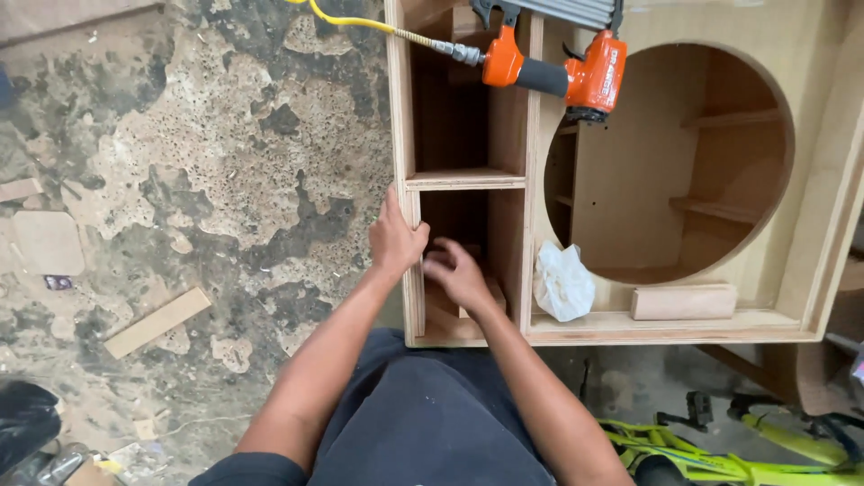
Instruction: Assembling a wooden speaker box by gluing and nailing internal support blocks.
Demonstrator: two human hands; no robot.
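Your left hand (394, 238) wraps its fingers over the outer side wall of the pale plywood cabinet (810, 270), gripping the raw layered edge. Your right hand (457, 274), loosely curled and blurred, reaches into the lower open compartment, touching a small wood block (490, 301); whether it grips it, you cannot tell. An orange nail gun (576, 72) lies beside the round cutout.

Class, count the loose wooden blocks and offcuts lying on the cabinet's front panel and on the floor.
2: a rectangular wooden block on the plywood cabinet below its round hole, and a flat wooden strip on the floor. Others may be hidden.
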